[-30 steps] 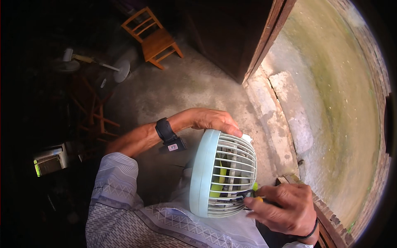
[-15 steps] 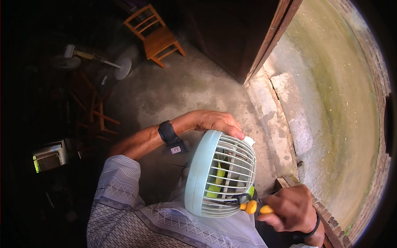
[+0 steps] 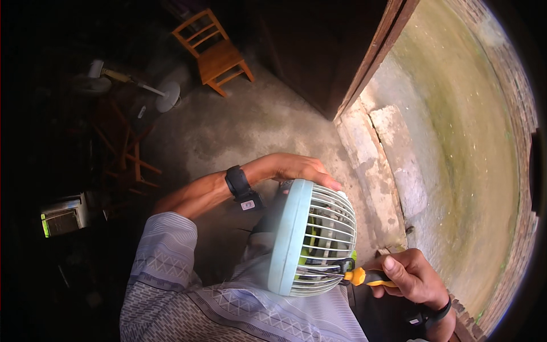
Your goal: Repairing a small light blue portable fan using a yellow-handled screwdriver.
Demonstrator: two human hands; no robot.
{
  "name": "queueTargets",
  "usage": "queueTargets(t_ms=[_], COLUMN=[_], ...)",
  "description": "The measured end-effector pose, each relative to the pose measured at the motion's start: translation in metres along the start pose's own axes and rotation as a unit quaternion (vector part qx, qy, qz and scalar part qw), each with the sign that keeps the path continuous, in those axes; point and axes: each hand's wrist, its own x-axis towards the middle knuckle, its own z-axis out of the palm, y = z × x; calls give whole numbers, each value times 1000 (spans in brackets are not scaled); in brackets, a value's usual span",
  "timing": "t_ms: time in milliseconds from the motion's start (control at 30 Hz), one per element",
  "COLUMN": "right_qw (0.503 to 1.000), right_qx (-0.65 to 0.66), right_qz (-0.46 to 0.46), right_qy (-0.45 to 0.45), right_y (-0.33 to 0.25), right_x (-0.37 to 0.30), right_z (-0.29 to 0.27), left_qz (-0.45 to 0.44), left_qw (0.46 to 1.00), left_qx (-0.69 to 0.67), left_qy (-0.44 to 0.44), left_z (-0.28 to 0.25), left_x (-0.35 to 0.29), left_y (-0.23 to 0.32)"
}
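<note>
Since half a second before, the small fan [image 3: 307,239] had shifted slightly to the right, and the right hand [image 3: 415,279] had drawn a little farther from its cage. I saw the fan held in front of the person's patterned shirt [image 3: 165,251], its pale blue rim toward the person's left and its domed wire cage toward the right, with lime-green blades [image 3: 305,254] showing between the wires.

Bent over the fan's far top edge was the left hand [image 3: 305,170], partly closed to hold it, its thumb along the cage; the fingers behind were hidden from me. On that wrist, left of the fan, sat a black strap [image 3: 238,181] with a small box on it.

Right of the fan, the right hand was curled around the end of a yellow-and-black screwdriver [image 3: 358,277]. Its thumb stood above the handle, and I could not tell whether it pressed there. The thin shaft pointed left across the lower part of the cage; where its tip ended was unclear.

Beyond the fan and to its left stood a wooden chair [image 3: 221,60] on the concrete floor [image 3: 250,128]. Stone steps [image 3: 399,154] lay beyond the fan to its right.
</note>
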Motion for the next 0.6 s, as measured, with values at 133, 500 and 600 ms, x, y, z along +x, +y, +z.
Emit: queueTargets(t_ms=[133, 500, 600], right_qw=[985, 672, 818], right_qx=[-131, -492, -371], right_qz=[-96, -507, -405], right_qy=[-49, 224, 172], right_y=[6, 24, 4], right_x=[6, 23, 7], right_z=[3, 49, 49], left_qz=[-49, 20, 22], left_qw=[999, 998, 999], left_qx=[3, -47, -38], left_qy=[-24, -37, -22], left_z=[7, 10, 9], left_x=[1, -6, -10], left_y=[10, 1, -6])
